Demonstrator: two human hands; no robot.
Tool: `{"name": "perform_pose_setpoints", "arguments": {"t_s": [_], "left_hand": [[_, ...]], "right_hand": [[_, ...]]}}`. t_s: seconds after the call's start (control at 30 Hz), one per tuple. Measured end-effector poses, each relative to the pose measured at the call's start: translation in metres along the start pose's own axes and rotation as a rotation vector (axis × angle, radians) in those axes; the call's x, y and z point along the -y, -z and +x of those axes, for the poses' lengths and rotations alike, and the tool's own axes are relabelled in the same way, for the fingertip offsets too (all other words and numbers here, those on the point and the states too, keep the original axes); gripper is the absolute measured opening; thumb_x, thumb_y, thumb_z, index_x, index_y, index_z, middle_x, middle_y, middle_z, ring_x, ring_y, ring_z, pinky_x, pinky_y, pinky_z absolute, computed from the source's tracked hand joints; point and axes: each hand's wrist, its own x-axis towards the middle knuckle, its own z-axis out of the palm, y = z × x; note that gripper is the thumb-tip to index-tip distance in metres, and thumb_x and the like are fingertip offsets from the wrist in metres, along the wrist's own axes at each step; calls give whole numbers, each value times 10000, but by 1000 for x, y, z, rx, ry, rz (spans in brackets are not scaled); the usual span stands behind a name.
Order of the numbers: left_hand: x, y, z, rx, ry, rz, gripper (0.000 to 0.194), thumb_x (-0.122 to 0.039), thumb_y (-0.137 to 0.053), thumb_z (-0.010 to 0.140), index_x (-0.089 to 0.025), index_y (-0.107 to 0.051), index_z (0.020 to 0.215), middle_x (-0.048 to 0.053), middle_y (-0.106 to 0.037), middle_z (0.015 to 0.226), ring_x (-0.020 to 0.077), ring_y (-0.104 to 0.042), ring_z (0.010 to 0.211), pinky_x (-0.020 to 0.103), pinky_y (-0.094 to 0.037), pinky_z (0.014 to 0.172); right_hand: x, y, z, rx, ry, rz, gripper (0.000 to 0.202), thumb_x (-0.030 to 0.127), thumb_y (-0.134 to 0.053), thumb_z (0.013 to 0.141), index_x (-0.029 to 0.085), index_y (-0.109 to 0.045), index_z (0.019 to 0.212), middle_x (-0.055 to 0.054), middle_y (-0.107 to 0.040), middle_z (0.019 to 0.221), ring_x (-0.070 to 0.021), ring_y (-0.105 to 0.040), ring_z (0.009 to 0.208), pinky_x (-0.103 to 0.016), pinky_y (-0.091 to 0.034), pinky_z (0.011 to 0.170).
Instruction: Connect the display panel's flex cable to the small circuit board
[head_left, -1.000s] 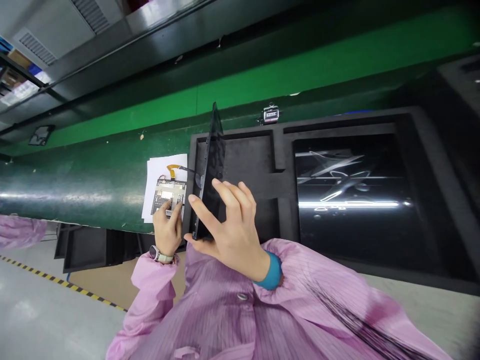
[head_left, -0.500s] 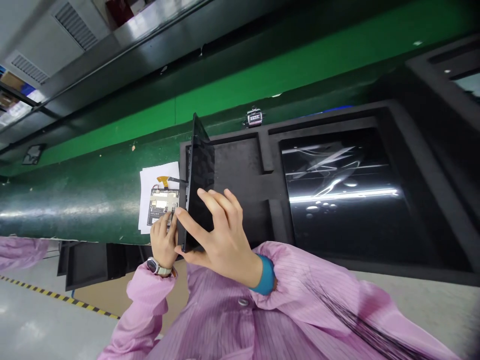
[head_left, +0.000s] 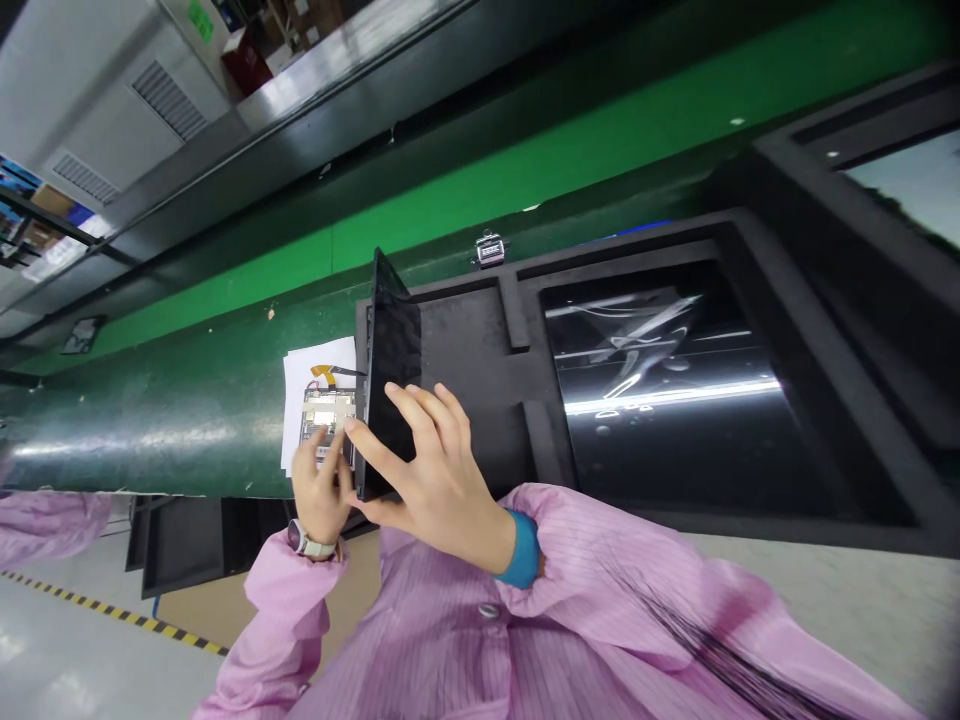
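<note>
My right hand (head_left: 439,485) holds a black screen panel (head_left: 394,345) on edge, tilted up. Its thumb and index finger reach round the panel's near edge, while the other fingers lie against the glossy face. Left of the panel, an opened device body with a circuit board (head_left: 324,412) lies on white sheets (head_left: 295,375). An orange flex cable (head_left: 322,371) sticks out at the board's far side, and a dark strip runs from there towards the panel. My left hand (head_left: 321,490) rests its slightly spread fingertips on the board's near part; what lies under them is hidden.
A black foam tray (head_left: 517,310) with recesses sits to the right, holding a large glossy black sheet (head_left: 667,390). A small metal counter (head_left: 490,249) stands behind it. Another foam tray (head_left: 795,200) is far right. A pink sleeve (head_left: 52,518) shows at left.
My left hand's fingers have spread and shifted slightly on the board. The right hand keeps its hold on the screen panel. The whole view has moved a little.
</note>
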Motion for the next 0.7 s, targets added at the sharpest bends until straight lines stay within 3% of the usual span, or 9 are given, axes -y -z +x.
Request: {"name": "perform_pose_setpoints", "arguments": {"t_s": [0.07,0.13,0.17,0.23,0.33,0.43,0.53,0.6,0.7], "left_hand": [[-24,10,18,-192,19,-66,253,-257,-614,960,-239,-766,1162,113,-693,1252,286,-637,1212,479,-473,1090],[-52,16,44,-287,75,-367,238,-294,-610,971,-258,-761,1150,73,-697,1244,256,-629,1247,442,-465,1125],[-66,17,58,-235,120,-582,259,-334,-600,975,-269,-751,1176,64,-694,1280,259,-635,1263,445,-466,1139],[-88,15,84,-12,245,-872,361,-431,-595,970,-288,-699,1285,59,-643,1423,284,-577,1377,470,-424,1198],[-105,6,110,211,415,-993,450,-538,-671,901,-247,-721,1240,71,-653,1426,319,-479,1472,455,-433,1207],[-106,-1,115,231,569,-1028,426,-559,-740,828,-245,-762,1115,69,-726,1302,361,-536,1410,477,-520,1129],[-103,-2,113,204,638,-1075,370,-509,-792,781,-261,-773,1054,46,-741,1276,357,-596,1343,478,-553,1090],[-103,0,112,222,667,-1103,334,-471,-789,788,-256,-771,1043,40,-739,1282,333,-592,1353,456,-533,1118],[-102,2,115,224,706,-1091,306,-428,-748,805,-227,-759,1035,39,-762,1199,307,-601,1345,447,-506,1149]], "right_hand": [[0,-1,0,31,-7,30,597,637,-535,954,325,-578,1462,-165,-504,1510,-365,-431,1390,-660,-349,1175],[-1,-1,1,50,-11,55,603,636,-533,961,331,-562,1479,-166,-478,1540,-371,-410,1417,-667,-344,1177],[-1,-1,2,58,-9,71,614,641,-538,958,333,-552,1489,-167,-461,1555,-374,-397,1431,-670,-340,1179],[-3,2,2,87,-6,137,686,689,-531,942,320,-515,1521,-175,-413,1590,-379,-365,1461,-669,-333,1189],[-10,5,-3,134,-113,368,802,728,-397,975,231,-375,1604,-189,-383,1603,-337,-352,1484,-603,-369,1204],[-16,2,-10,117,-405,537,728,609,-268,1054,171,-243,1635,-180,-429,1571,-279,-389,1464,-563,-383,1217],[-15,-7,-15,140,-601,558,747,589,-269,1052,100,-246,1616,-220,-490,1501,-306,-428,1409,-602,-383,1206],[-8,-9,-15,175,-559,564,770,597,-303,1042,62,-273,1595,-242,-504,1480,-322,-431,1388,-611,-395,1195],[5,-3,-14,146,-185,643,760,613,-370,1027,106,-290,1588,-202,-480,1533,-303,-381,1439,-557,-414,1205]]}}
